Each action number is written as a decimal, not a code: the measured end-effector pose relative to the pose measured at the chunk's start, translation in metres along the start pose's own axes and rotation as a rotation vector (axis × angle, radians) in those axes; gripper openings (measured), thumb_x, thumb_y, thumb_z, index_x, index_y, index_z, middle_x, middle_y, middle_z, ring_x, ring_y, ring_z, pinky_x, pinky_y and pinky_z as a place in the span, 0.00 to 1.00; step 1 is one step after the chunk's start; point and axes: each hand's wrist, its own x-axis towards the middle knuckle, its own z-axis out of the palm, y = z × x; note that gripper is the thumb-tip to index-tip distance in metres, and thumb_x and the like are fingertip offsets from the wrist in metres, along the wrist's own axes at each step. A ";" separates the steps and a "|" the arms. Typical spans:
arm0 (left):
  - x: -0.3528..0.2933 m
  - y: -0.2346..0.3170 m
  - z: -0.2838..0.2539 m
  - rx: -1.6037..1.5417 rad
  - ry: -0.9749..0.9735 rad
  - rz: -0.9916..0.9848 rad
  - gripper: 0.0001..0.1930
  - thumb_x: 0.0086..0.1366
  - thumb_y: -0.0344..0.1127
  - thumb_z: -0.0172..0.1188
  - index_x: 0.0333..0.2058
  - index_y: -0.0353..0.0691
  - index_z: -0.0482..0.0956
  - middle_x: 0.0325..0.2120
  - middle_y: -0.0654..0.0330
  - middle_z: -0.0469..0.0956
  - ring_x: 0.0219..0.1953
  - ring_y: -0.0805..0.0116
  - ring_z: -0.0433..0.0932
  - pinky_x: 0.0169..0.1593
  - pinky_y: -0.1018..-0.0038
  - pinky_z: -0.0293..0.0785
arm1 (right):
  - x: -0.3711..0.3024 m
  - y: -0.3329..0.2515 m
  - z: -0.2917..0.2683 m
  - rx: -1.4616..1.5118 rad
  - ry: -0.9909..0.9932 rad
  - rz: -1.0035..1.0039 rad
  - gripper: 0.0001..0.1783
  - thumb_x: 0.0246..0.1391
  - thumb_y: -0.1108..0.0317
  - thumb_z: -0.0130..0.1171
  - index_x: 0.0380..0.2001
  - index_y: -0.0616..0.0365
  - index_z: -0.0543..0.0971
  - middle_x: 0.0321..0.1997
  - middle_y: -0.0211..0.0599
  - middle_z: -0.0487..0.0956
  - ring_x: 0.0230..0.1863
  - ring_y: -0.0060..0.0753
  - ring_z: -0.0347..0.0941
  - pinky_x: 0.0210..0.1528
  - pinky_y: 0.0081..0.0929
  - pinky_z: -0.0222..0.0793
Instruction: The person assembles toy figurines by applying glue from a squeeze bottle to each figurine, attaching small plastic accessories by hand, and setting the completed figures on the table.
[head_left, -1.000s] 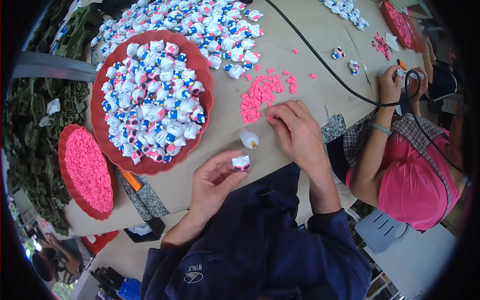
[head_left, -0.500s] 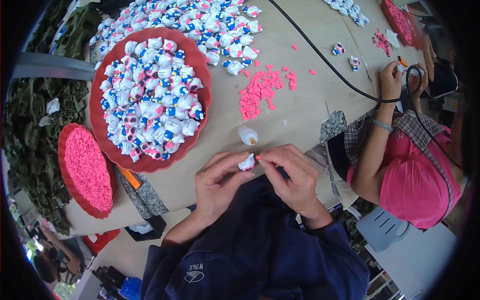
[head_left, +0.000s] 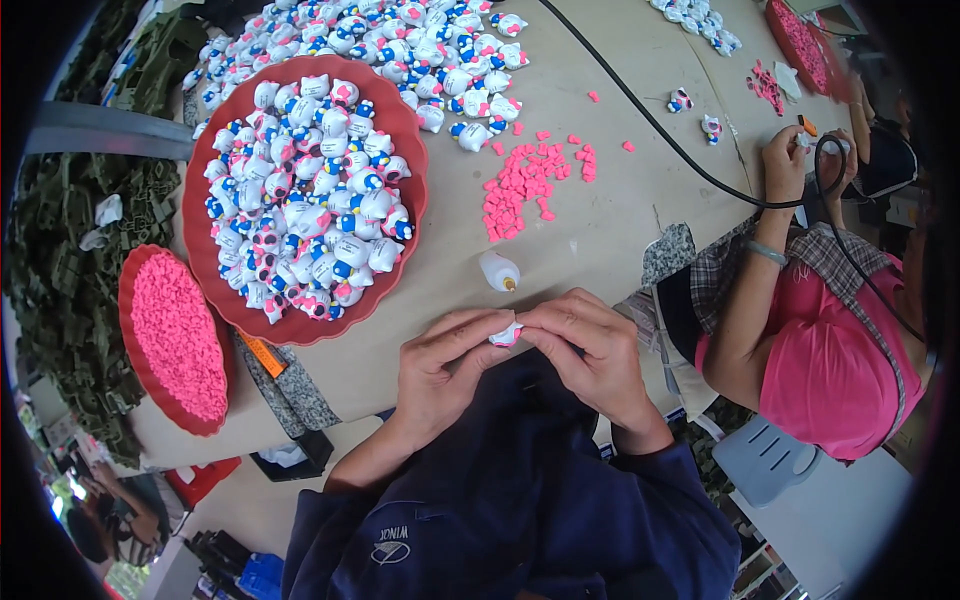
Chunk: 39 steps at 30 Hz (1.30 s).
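Between the thumb and fingers of my left hand (head_left: 442, 368) is a small white cat-like figurine (head_left: 504, 337) with a touch of pink on it. My right hand (head_left: 592, 352) meets it from the other side, its thumb and fingertips pinched together against the figurine's edge. The small pink piece in that pinch is hidden by the fingertips now. Just beyond the hands, a white glue bottle (head_left: 497, 268) lies on its side, its narrow tip toward me. Farther off, many loose pink pieces (head_left: 518, 188) are scattered in a heap on the table.
A large red scalloped bowl (head_left: 418, 175) full of figurines stands left, beside a smaller red dish (head_left: 207, 428) of pink pieces. More figurines (head_left: 440, 50) cover the far table. A black cable (head_left: 665, 133) crosses at right, where a person in pink (head_left: 820, 370) works.
My two hands have come together. The pink piece, seen in my right fingertips before, has been brought against the figurine, which has shifted slightly to the right.
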 end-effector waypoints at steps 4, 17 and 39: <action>0.002 0.006 -0.001 0.105 -0.015 0.097 0.16 0.54 0.20 0.62 0.43 0.34 0.80 0.41 0.54 0.78 0.40 0.67 0.78 0.43 0.77 0.74 | 0.000 -0.007 -0.001 -0.053 -0.001 -0.047 0.10 0.41 0.80 0.64 0.31 0.63 0.80 0.26 0.38 0.79 0.25 0.32 0.73 0.26 0.24 0.67; 0.004 0.045 -0.028 0.303 -0.086 0.199 0.19 0.50 0.19 0.64 0.44 0.35 0.78 0.39 0.53 0.79 0.37 0.62 0.79 0.40 0.74 0.75 | -0.007 0.003 0.008 0.215 0.098 0.003 0.12 0.39 0.78 0.68 0.31 0.64 0.80 0.28 0.37 0.79 0.27 0.32 0.74 0.30 0.25 0.69; 0.220 0.016 0.163 0.909 -0.010 0.713 0.25 0.57 0.32 0.57 0.53 0.33 0.67 0.52 0.44 0.65 0.59 0.43 0.59 0.56 0.55 0.59 | -0.038 0.009 -0.047 -0.023 0.508 -0.036 0.17 0.38 0.79 0.67 0.36 0.65 0.77 0.35 0.43 0.77 0.38 0.42 0.75 0.42 0.32 0.70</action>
